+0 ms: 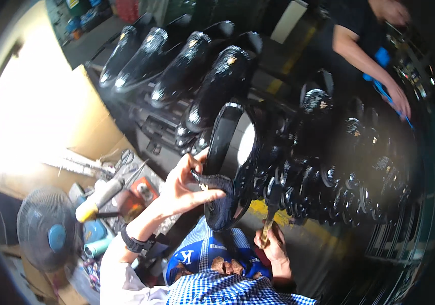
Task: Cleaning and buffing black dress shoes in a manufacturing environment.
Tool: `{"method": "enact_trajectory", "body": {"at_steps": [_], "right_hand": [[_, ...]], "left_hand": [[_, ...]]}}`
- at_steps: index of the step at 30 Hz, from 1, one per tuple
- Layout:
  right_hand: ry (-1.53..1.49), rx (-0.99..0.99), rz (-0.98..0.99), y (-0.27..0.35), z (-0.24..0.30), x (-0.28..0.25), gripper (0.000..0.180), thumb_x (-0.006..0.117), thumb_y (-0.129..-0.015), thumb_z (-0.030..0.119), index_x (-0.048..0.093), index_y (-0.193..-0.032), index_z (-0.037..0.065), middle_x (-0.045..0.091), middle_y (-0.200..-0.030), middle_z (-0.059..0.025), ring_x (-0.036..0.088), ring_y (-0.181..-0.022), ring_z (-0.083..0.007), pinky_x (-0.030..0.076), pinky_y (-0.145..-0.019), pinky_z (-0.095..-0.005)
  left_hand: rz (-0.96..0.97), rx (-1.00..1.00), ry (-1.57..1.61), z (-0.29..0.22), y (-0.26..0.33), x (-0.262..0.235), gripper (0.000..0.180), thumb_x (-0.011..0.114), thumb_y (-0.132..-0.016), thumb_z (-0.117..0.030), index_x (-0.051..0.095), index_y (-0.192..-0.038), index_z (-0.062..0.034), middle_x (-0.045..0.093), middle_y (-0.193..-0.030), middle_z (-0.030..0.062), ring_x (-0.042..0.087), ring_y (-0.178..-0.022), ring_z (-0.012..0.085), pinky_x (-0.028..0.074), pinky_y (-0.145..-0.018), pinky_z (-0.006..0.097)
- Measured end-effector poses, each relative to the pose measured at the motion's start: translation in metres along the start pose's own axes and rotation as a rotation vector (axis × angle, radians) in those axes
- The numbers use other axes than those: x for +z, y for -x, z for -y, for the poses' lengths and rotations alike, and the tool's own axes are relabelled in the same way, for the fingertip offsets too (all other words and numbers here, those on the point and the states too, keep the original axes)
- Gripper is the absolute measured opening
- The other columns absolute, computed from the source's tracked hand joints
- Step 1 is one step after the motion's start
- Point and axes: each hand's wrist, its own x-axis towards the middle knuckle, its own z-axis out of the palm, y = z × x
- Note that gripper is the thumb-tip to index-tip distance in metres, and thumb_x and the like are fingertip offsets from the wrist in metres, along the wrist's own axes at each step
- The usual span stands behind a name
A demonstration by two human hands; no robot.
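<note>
A glossy black shoe [251,175] is tilted up in front of me, its opening and pale inside showing. My left hand [184,188] grips it at the left side, with the thumb across the dark front part and the fingers at the edge. Lower right of the shoe, my right hand [274,245] is closed around a tool with a yellowish handle [266,231]. The tool's dark end points up beside the shoe; I cannot make out its exact kind.
Several shiny black shoes [194,58] stand on a rack ahead. More shoes [349,178] fill racks to the right. A fan [47,229] stands at left by a cluttered bench [146,170] and a brightly lit cardboard panel [93,109]. Another person's arm [370,58] reaches in at upper right.
</note>
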Motion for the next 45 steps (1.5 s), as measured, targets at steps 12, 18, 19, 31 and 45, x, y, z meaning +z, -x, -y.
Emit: {"method": "enact_trajectory", "body": {"at_steps": [12,18,19,31,45], "right_hand": [[0.328,0.054,0.071,0.010,0.005,-0.020,0.017,0.053,-0.080,0.006,0.044,-0.094,0.006,0.048,-0.068,-0.0022,0.041,-0.054,-0.0066,0.031,-0.048,-0.0197],[0.530,0.133,-0.003,0.024,-0.010,-0.017,0.016,0.060,-0.074,0.001,0.053,-0.088,0.003,0.050,-0.061,0.0015,0.042,-0.051,-0.0039,0.032,-0.047,-0.0172],[0.590,0.137,0.014,0.026,-0.013,-0.017,0.018,0.061,-0.074,0.002,0.055,-0.091,0.002,0.053,-0.064,0.0003,0.044,-0.053,-0.0035,0.033,-0.048,-0.0167],[0.948,-0.075,0.448,0.044,-0.024,0.006,0.049,0.073,-0.070,0.021,0.053,-0.109,0.000,0.059,-0.087,-0.0034,0.052,-0.077,-0.0087,0.043,-0.071,-0.0237],[0.868,0.230,0.365,-0.012,-0.086,0.041,0.064,0.073,-0.066,0.010,0.042,-0.119,-0.008,0.053,-0.111,-0.0133,0.053,-0.095,-0.0167,0.041,-0.085,-0.0277]], "left_hand": [[-0.429,0.119,-0.314,0.039,0.161,0.080,0.039,0.077,-0.057,-0.002,0.041,-0.070,-0.0022,0.032,-0.128,0.0322,0.039,-0.116,0.0401,0.042,-0.088,0.036],[-0.532,0.170,-0.451,0.047,0.215,0.104,0.036,0.075,-0.054,0.001,0.041,-0.068,-0.0007,0.032,-0.125,0.0356,0.040,-0.114,0.0423,0.039,-0.091,0.039],[-0.568,0.176,-0.428,0.047,0.222,0.108,0.036,0.075,-0.055,0.001,0.041,-0.068,-0.0008,0.032,-0.125,0.0357,0.039,-0.115,0.0424,0.039,-0.091,0.039],[-1.114,-0.309,0.336,0.038,0.236,0.152,0.032,0.072,-0.069,-0.004,0.043,-0.081,-0.0073,0.054,-0.076,-0.0008,0.049,-0.064,0.0034,0.042,-0.056,0.018],[-1.180,-0.629,0.590,0.110,0.269,0.103,0.036,0.046,-0.090,-0.025,0.042,-0.122,-0.0119,0.054,-0.084,0.0040,0.052,-0.061,0.0121,0.050,-0.058,0.027]]}}
